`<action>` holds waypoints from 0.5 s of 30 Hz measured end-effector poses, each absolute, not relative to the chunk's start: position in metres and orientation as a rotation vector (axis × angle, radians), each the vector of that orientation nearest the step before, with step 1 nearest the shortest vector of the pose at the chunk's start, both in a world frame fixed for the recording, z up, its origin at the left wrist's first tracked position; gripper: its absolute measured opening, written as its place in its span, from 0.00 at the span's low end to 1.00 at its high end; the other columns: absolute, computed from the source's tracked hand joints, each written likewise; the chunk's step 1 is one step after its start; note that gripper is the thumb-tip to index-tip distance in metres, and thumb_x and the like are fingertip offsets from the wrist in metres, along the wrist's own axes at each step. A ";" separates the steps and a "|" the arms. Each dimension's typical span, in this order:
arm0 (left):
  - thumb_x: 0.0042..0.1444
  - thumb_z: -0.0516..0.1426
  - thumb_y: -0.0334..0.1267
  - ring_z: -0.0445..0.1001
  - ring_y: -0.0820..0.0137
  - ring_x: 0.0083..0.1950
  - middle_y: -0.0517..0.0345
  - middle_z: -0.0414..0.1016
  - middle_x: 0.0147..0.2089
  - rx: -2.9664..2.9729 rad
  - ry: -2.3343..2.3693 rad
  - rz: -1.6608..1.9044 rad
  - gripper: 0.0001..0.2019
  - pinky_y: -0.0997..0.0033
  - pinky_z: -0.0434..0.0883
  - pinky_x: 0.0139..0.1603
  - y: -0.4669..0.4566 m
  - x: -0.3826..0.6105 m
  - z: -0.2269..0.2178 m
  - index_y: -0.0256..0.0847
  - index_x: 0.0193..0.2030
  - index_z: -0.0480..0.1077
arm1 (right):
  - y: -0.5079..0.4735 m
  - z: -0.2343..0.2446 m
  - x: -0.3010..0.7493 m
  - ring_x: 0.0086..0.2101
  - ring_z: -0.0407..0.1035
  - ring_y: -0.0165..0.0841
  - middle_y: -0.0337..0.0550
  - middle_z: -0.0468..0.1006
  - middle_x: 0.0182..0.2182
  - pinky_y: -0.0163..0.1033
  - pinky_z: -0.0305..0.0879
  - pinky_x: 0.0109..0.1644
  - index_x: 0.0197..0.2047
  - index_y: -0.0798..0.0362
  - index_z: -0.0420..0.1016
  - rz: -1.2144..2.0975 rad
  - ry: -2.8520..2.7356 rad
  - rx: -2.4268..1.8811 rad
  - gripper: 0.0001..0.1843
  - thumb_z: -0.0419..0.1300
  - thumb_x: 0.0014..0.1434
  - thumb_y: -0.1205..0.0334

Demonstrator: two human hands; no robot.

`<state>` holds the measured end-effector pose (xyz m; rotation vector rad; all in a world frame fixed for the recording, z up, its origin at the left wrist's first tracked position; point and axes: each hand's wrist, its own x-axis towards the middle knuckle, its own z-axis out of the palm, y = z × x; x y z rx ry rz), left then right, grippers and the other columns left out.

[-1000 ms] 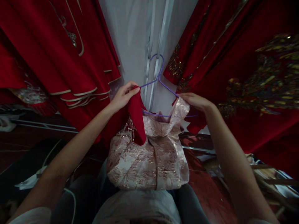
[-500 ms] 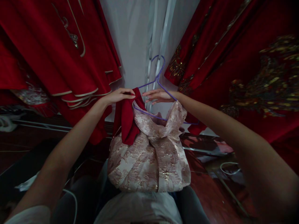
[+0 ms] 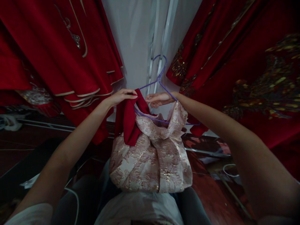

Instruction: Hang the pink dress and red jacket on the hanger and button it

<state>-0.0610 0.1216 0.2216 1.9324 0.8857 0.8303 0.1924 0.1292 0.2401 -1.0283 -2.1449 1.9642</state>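
A pale pink brocade dress (image 3: 140, 162) with gold threads lies over my lap, its straps on a purple hanger (image 3: 159, 76). Dark red cloth (image 3: 131, 128) drapes over the hanger's left arm and hangs down onto the dress. My left hand (image 3: 125, 97) is closed, pinching the upper edge of this red cloth between thumb and fingers. Behind the hanger's right arm reaches my right hand (image 3: 159, 99), its fingers loosely bent and apart, close to the red cloth's right edge. Nothing shows in it. The hanger's hook stands free in front of the pale wall.
Long red garments with pale trim (image 3: 77, 56) hang at the left. More red garments with gold sequins (image 3: 276, 81) hang at the right. White metal rails (image 3: 161, 40) rise against the wall. A white cable (image 3: 76, 200) runs beside my left leg.
My right hand's fingers have drawn in and bent more, where before they were stretched out. My left hand keeps its pinch on the red cloth. The view has shifted slightly.
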 end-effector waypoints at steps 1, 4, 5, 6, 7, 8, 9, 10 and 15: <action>0.47 0.62 0.49 0.73 0.67 0.36 0.57 0.76 0.35 1.926 0.884 0.826 0.17 0.69 0.67 0.40 0.121 -0.061 0.222 0.38 0.37 0.74 | 0.130 0.241 0.193 0.25 0.63 0.25 0.32 0.66 0.25 0.32 0.61 0.29 0.47 0.50 0.65 1.917 -2.158 -1.054 0.22 0.65 0.53 0.50; 0.46 0.62 0.50 0.72 0.67 0.37 0.57 0.76 0.36 1.933 0.880 0.803 0.17 0.69 0.67 0.41 0.119 -0.060 0.222 0.38 0.36 0.74 | 0.131 0.246 0.196 0.21 0.57 0.24 0.29 0.60 0.20 0.32 0.58 0.28 0.45 0.50 0.67 1.802 -2.326 -1.151 0.22 0.66 0.52 0.48; 0.47 0.62 0.50 0.72 0.68 0.37 0.57 0.75 0.36 1.934 0.875 0.801 0.17 0.69 0.67 0.41 0.118 -0.059 0.222 0.38 0.36 0.74 | 0.130 0.249 0.196 0.22 0.57 0.24 0.30 0.60 0.20 0.32 0.57 0.28 0.42 0.51 0.69 1.745 -2.399 -1.176 0.20 0.66 0.52 0.48; 0.47 0.62 0.50 0.72 0.68 0.37 0.57 0.75 0.36 1.934 0.868 0.802 0.16 0.69 0.67 0.42 0.117 -0.058 0.223 0.38 0.36 0.74 | 0.130 0.251 0.197 0.23 0.58 0.24 0.31 0.62 0.21 0.32 0.58 0.29 0.38 0.52 0.70 1.674 -2.457 -1.182 0.18 0.66 0.51 0.49; 0.47 0.62 0.50 0.72 0.68 0.38 0.58 0.75 0.36 1.934 0.862 0.804 0.16 0.69 0.67 0.42 0.116 -0.058 0.223 0.38 0.36 0.74 | 0.128 0.254 0.197 0.25 0.60 0.25 0.32 0.65 0.22 0.32 0.59 0.30 0.35 0.52 0.70 1.601 -2.493 -1.169 0.16 0.67 0.51 0.50; 0.47 0.62 0.49 0.72 0.68 0.38 0.58 0.75 0.36 1.937 0.857 0.800 0.16 0.69 0.66 0.43 0.115 -0.057 0.223 0.38 0.36 0.73 | 0.127 0.256 0.198 0.27 0.62 0.26 0.34 0.68 0.24 0.32 0.61 0.33 0.33 0.53 0.70 1.539 -2.502 -1.141 0.15 0.67 0.50 0.51; 0.48 0.62 0.50 0.72 0.68 0.38 0.58 0.75 0.36 1.945 0.855 0.797 0.16 0.69 0.66 0.43 0.114 -0.057 0.223 0.39 0.36 0.73 | 0.125 0.257 0.199 0.30 0.64 0.27 0.35 0.70 0.26 0.33 0.63 0.36 0.31 0.53 0.70 1.500 -2.484 -1.108 0.14 0.67 0.50 0.53; 0.48 0.61 0.50 0.71 0.68 0.39 0.58 0.75 0.36 1.958 0.855 0.793 0.16 0.68 0.66 0.44 0.114 -0.056 0.223 0.39 0.36 0.73 | 0.123 0.258 0.200 0.32 0.66 0.28 0.36 0.73 0.28 0.34 0.64 0.39 0.30 0.53 0.70 1.495 -2.455 -1.085 0.13 0.67 0.49 0.55; 0.50 0.60 0.50 0.71 0.67 0.42 0.57 0.75 0.38 2.101 0.845 0.794 0.16 0.66 0.66 0.48 0.117 -0.054 0.220 0.38 0.37 0.73 | 0.121 0.252 0.203 0.37 0.72 0.34 0.41 0.79 0.33 0.40 0.69 0.44 0.37 0.54 0.72 1.619 -2.406 -1.122 0.17 0.68 0.43 0.58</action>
